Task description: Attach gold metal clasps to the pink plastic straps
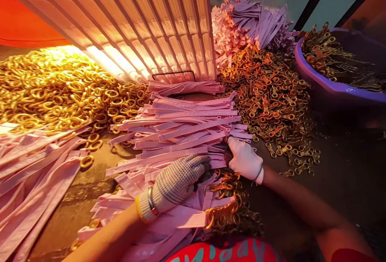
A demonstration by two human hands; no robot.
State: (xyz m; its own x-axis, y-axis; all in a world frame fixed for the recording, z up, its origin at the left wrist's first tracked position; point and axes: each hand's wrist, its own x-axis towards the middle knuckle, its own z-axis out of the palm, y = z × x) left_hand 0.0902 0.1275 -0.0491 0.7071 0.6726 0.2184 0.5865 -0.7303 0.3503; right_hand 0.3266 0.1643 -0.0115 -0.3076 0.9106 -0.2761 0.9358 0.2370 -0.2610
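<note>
My left hand (177, 183), in a dotted knit glove with a metal bracelet at the wrist, lies over the near side of a stack of flat pink straps (181, 123). Its fingers are curled together; what they hold is hidden. At the right ends of those straps is my right hand (244, 158), in a white glove with dark fingertips, its fingers closed on a strap end. Just below both hands, more pink straps (189, 220) bear brass-coloured clips and rings (223, 209) at their right ends.
Brass rings (54, 89) are heaped on the left beside long pink straps (39, 181). A slatted panel (157, 25) leans behind the stack. To the right lie a pile of brass links (268, 97), bundled straps (259, 21) and a purple tub (337, 87) holding metal pieces.
</note>
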